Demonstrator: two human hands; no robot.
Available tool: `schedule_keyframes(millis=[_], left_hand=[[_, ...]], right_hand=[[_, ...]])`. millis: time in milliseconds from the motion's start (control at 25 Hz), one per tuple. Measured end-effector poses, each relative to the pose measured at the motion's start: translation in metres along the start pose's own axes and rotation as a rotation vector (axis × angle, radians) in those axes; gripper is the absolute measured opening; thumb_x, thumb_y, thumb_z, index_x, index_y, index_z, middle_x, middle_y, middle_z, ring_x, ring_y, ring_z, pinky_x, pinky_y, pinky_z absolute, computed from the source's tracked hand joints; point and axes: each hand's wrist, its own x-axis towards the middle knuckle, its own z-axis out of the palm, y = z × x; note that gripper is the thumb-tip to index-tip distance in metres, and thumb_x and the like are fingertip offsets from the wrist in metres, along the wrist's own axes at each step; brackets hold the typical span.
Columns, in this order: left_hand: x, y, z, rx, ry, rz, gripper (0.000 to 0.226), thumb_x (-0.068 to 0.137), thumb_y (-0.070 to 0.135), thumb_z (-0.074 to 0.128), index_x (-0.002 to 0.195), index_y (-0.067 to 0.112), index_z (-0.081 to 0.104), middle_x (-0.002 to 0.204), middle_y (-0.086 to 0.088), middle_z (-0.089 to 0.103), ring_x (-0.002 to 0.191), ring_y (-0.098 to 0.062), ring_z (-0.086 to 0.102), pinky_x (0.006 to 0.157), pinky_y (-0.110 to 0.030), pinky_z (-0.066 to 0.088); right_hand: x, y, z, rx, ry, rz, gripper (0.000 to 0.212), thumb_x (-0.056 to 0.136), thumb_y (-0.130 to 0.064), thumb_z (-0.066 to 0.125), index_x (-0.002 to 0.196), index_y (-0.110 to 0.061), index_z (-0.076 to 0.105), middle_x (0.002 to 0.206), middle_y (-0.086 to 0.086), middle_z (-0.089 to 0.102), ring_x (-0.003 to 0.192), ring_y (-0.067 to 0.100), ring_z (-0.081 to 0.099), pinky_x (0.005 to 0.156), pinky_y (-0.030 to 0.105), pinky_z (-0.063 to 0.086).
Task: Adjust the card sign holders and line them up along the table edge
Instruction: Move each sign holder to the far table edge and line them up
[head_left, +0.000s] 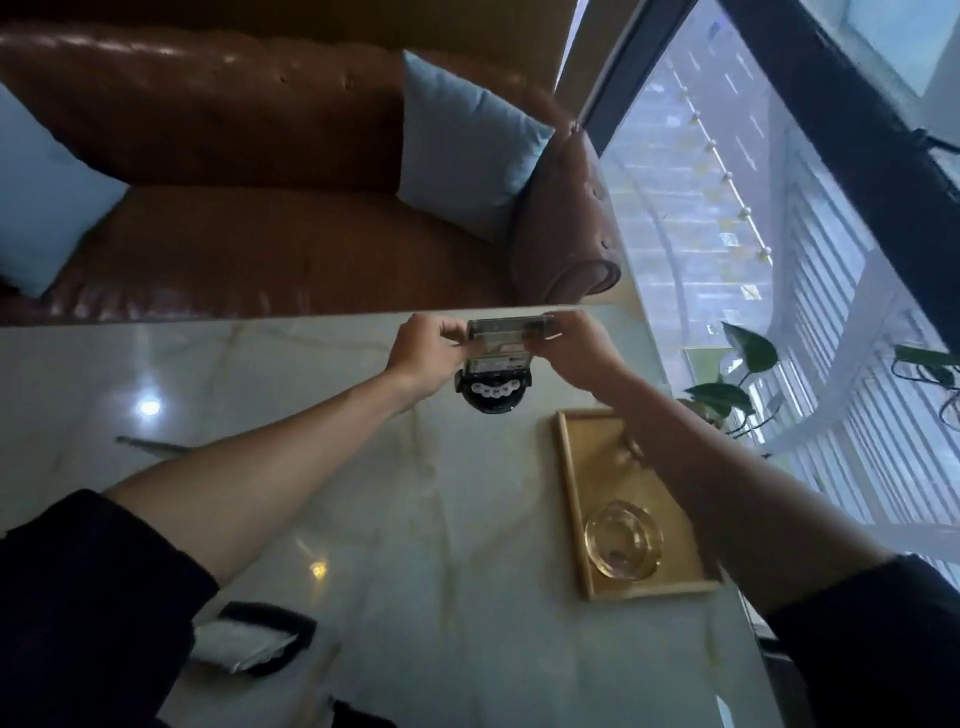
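Note:
A clear acrylic card sign holder (506, 332) stands near the far edge of the pale marble table (363, 493). My left hand (426, 353) grips its left side and my right hand (576, 348) grips its right side. Just in front of it, below the holder, sits a black round-based object with white buttons (493, 392); whether it touches the holder I cannot tell. Fingers hide the holder's side edges.
A gold tray (576, 519) holding a glass ashtray (623, 545) lies at the table's right. A black-and-white holder (254, 639) lies near the front left. A brown leather sofa (260, 234) with blue cushions stands beyond the far edge. A plant (737, 374) and window are at right.

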Motion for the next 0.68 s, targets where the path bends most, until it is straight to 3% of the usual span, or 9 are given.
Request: schedule_keyframes(millis=[80,160,280,400,560,680], left_hand=[[0.031,0.018,0.023,-0.030,0.025,0.026,0.017,0.077,0.033,0.083,0.072,0.018,0.076,0.078,0.009,0.076,0.061,0.017,0.059,0.054,-0.002,0.040],[0.064,0.032,0.043,-0.064,0.035,0.024,0.016,0.078,0.033,0.082,0.076,0.018,0.077,0.074,0.011,0.075,0.057,0.011,0.058,0.057,-0.014,0.045],[0.107,0.052,0.071,-0.073,0.026,0.031,0.015,0.075,0.035,0.084,0.078,0.020,0.079,0.068,0.012,0.073,0.058,0.002,0.060,0.061,-0.025,0.052],[0.140,0.059,0.098,-0.090,0.006,0.042,0.015,0.075,0.031,0.085,0.080,0.018,0.079,0.067,0.008,0.072,0.064,-0.004,0.061,0.063,-0.024,0.052],[0.171,0.055,0.128,-0.055,0.001,0.018,0.015,0.078,0.026,0.083,0.085,0.013,0.080,0.079,-0.004,0.077,0.069,-0.008,0.062,0.065,-0.026,0.051],[0.181,0.051,0.143,-0.028,-0.008,0.005,0.015,0.078,0.027,0.083,0.082,0.013,0.079,0.080,-0.004,0.078,0.070,-0.007,0.063,0.067,-0.026,0.050]], right_hand=[[0.030,0.011,-0.026,-0.060,-0.012,0.008,0.014,0.082,-0.010,0.068,0.089,-0.001,0.075,0.081,0.014,0.070,0.076,0.030,0.061,0.064,0.037,0.048],[0.061,0.025,-0.052,-0.071,-0.056,0.044,0.017,0.082,-0.010,0.067,0.091,0.003,0.074,0.082,0.016,0.067,0.077,0.031,0.059,0.065,0.040,0.049],[0.100,0.046,-0.079,-0.092,-0.077,0.083,0.029,0.085,-0.013,0.066,0.111,-0.002,0.072,0.101,0.017,0.070,0.093,0.035,0.065,0.078,0.042,0.057],[0.124,0.068,-0.088,-0.079,0.046,0.126,0.029,0.081,-0.011,0.068,0.110,-0.013,0.076,0.081,0.003,0.063,0.078,0.025,0.057,0.057,0.025,0.044],[0.152,0.096,-0.086,-0.089,0.076,0.170,0.022,0.079,-0.011,0.070,0.097,-0.019,0.080,0.080,0.000,0.057,0.072,0.023,0.054,0.054,0.021,0.038],[0.162,0.116,-0.082,-0.069,0.079,0.225,0.012,0.076,-0.012,0.072,0.077,-0.023,0.077,0.067,-0.004,0.056,0.065,0.022,0.057,0.041,0.016,0.036]])
